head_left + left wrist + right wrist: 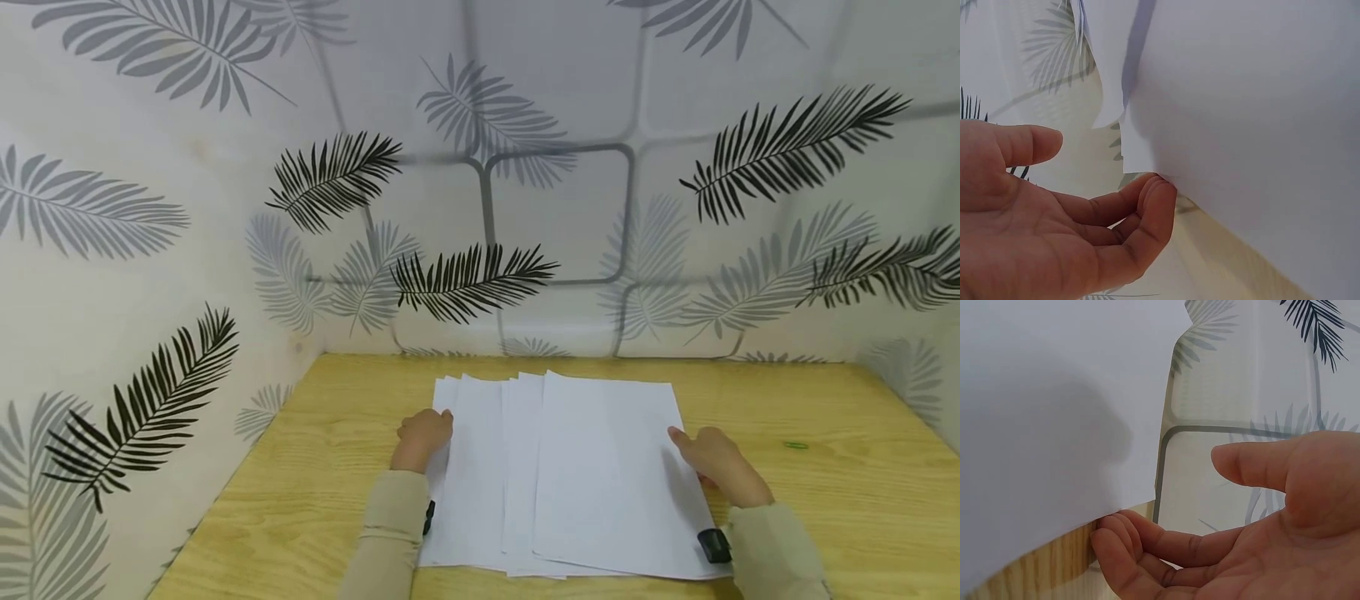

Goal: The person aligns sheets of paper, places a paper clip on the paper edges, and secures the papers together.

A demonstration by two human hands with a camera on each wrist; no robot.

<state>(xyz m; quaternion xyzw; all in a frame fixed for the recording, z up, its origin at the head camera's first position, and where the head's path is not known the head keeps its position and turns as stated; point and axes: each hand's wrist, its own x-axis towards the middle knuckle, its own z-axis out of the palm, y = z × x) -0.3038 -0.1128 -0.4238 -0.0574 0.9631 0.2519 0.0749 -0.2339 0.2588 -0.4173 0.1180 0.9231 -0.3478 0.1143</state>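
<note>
Several white sheets of paper [611, 475] lie fanned out and overlapping on the wooden table. My left hand [422, 437] is at their left edge. In the left wrist view its bent fingers [1160, 206] touch the paper's edge, while the thumb stands apart from them. On the opposite side, my right hand [717, 462] is at the right edge of the top sheet. The right wrist view shows curved fingertips [1116, 540] right at the lower edge of the white sheet [1054, 425], with the thumb raised away from the paper.
A small green object [797, 445] lies on the table [840, 508] to the right of the papers. Behind and to the left hangs a pale covering [555, 217] with a leaf pattern. Dark wrist devices [714, 546] show at both sleeves.
</note>
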